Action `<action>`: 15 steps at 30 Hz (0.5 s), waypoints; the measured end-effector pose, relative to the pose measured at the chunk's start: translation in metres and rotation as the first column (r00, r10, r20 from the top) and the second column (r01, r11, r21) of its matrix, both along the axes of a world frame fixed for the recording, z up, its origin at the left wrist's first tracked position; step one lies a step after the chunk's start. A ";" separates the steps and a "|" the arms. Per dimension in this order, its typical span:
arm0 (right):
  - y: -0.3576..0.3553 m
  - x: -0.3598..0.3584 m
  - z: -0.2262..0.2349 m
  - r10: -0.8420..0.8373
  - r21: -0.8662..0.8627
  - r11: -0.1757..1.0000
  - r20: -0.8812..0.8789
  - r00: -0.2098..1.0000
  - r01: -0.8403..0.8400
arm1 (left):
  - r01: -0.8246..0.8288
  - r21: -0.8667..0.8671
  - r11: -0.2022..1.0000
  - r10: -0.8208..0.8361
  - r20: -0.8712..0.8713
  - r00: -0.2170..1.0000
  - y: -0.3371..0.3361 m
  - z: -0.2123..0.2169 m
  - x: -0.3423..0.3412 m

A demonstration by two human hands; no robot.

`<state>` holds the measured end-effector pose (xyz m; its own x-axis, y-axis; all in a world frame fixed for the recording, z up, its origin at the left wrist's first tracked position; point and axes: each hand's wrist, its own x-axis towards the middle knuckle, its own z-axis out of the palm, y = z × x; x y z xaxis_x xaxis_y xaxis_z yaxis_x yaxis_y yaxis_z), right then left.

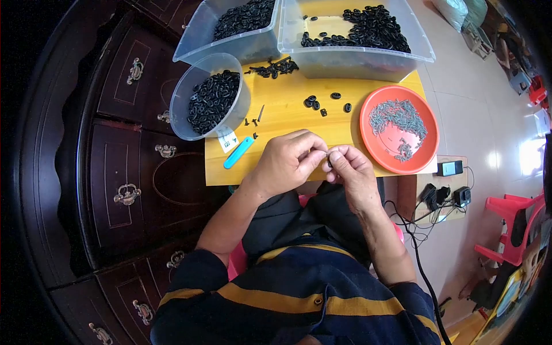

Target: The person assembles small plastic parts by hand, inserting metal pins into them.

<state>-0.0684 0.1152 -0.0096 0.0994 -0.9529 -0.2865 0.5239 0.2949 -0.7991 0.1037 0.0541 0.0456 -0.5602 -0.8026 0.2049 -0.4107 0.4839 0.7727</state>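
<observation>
My two hands meet over the front edge of the yellow tabletop (276,123). In my right hand (353,172), a small black oval piece (330,164) is pinched between thumb and fingers. The thumb and forefinger of my left hand (290,161) press together right beside it; whatever they hold is too small or hidden to make out. Beyond the hands lie several loose black oval pieces (312,102), some with holes showing. To the right, an orange-red plate (368,135) carries a heap of small grey screw-like parts (397,118).
Two clear plastic bins (356,57) and a round clear tub (184,112) contain black pieces. Small dark parts (273,69) lie between them. A turquoise-handled tool (238,153) rests left of my hands. Dark drawers (126,167) flank the left; cables (411,224) and a pink stool (509,218) are right.
</observation>
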 end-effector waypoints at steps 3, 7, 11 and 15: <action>-0.001 -0.002 -0.001 -0.061 0.033 0.998 0.038 0.997 0.059 | -0.088 0.091 0.992 0.093 -0.058 0.994 0.004 -0.004 0.000; -0.001 0.000 -0.001 -0.087 0.045 0.995 0.063 0.994 0.084 | -0.098 0.131 0.987 0.108 -0.074 0.991 0.005 -0.007 -0.003; -0.001 0.000 0.001 -0.101 0.004 0.995 0.020 0.995 0.101 | -0.091 0.096 0.991 0.100 -0.099 0.990 0.005 -0.009 -0.003; -0.001 0.002 -0.001 -0.120 -0.049 0.992 -0.031 0.992 0.119 | -0.075 0.087 0.993 0.083 -0.097 0.992 0.003 -0.014 -0.004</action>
